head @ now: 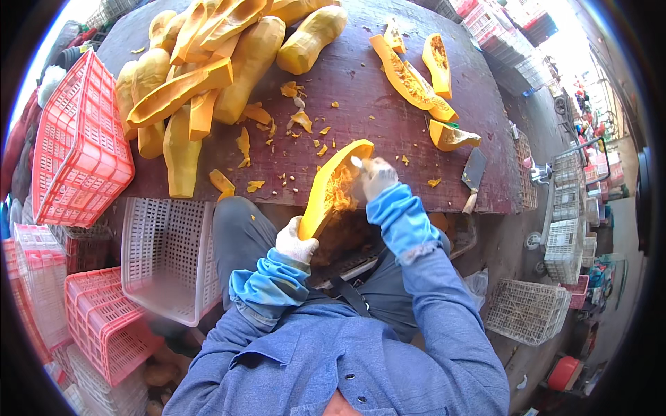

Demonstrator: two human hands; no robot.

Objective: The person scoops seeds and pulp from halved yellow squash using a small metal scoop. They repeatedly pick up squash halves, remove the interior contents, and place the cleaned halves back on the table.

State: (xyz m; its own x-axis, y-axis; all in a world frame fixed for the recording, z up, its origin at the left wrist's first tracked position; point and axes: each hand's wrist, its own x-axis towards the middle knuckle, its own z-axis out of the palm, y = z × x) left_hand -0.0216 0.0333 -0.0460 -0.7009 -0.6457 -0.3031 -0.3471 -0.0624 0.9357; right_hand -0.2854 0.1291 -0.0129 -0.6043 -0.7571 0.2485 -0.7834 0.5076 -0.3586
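My left hand (296, 242), in a whitish work glove, grips the lower end of a peeled, halved squash (325, 182). The squash is tilted up at the table's near edge, hollow side to the right. Stringy orange pulp (341, 190) hangs from that hollow. My right hand (380, 178), also gloved, is closed like a fist beside the upper hollow. A small white-ended tool (356, 161) seems to stick out of it; blur and the fingers hide the rest. Blue sleeve covers (403, 216) wrap both forearms.
Peeled squashes and hollowed halves (179, 93) are heaped on the dark red table (343, 99) at the left. Seeded pieces (403, 73) lie at the right, near a broad-bladed knife (473, 174). A red crate (83, 145) and a white crate (169, 260) stand left; another crate (528, 312) is right.
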